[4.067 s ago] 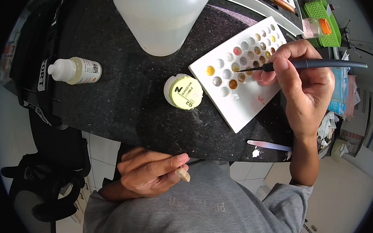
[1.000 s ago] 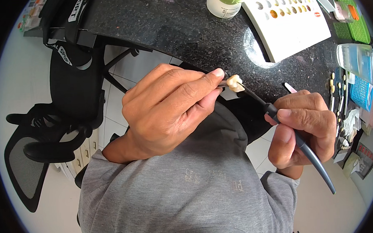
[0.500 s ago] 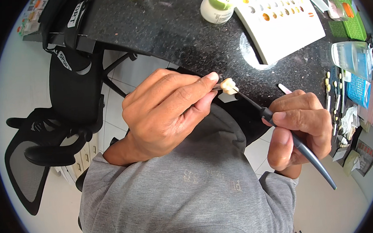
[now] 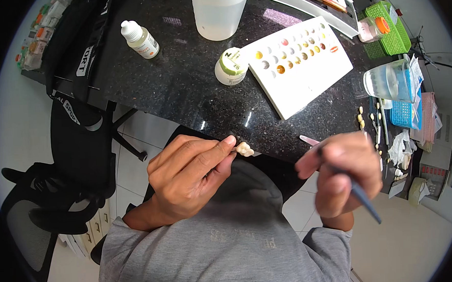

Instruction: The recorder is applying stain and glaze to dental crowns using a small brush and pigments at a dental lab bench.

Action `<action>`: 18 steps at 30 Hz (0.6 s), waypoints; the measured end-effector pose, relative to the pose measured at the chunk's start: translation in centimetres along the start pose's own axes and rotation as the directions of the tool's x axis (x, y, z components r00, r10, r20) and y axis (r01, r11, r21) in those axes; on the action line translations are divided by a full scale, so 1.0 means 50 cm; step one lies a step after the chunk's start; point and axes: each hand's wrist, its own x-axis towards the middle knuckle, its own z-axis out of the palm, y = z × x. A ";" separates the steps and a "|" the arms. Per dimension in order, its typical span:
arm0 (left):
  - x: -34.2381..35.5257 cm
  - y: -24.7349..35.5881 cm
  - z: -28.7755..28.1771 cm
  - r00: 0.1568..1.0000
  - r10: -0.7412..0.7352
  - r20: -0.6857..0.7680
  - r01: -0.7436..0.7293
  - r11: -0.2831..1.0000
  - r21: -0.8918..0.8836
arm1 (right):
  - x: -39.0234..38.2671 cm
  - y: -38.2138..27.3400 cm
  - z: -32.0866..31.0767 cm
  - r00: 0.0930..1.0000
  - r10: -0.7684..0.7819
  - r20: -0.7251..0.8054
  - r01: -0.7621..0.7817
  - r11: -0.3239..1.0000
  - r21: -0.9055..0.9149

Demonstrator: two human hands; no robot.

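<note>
Head view showed both hands raised over the lap, short of the tabletop's near edge. The left hand [image 4: 192, 181] had its fingers pressed together, pinching a small cream tooth-shaped piece [image 4: 245, 149] at its tips. The right hand [image 4: 340, 173], blurred, had its fingers curled around a dark slim brush [image 4: 359, 198], the tip apart from the piece. Judging by that, painting of the piece looked unfinished, with colour not being laid on at this instant. Farther off, near the middle of the tabletop [image 4: 182, 92], lay a white palette [image 4: 304, 68] with filled colour wells, a small round jar [image 4: 231, 66] just beside it, and a dropper bottle [image 4: 140, 40] toward the far left corner.
</note>
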 end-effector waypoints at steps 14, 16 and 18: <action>-0.005 -0.019 0.002 1.000 0.002 0.020 0.000 0.996 -0.085 | 0.134 0.055 0.004 0.926 0.377 -0.002 -0.364 0.891 -0.270; -0.006 -0.021 0.001 0.999 0.009 0.039 -0.005 0.994 -0.110 | 0.133 0.063 0.005 0.930 0.369 0.011 -0.352 0.895 -0.273; -0.003 -0.022 -0.001 0.999 0.017 0.047 -0.011 0.992 -0.127 | 0.132 0.060 0.006 0.922 0.387 0.010 -0.370 0.889 -0.271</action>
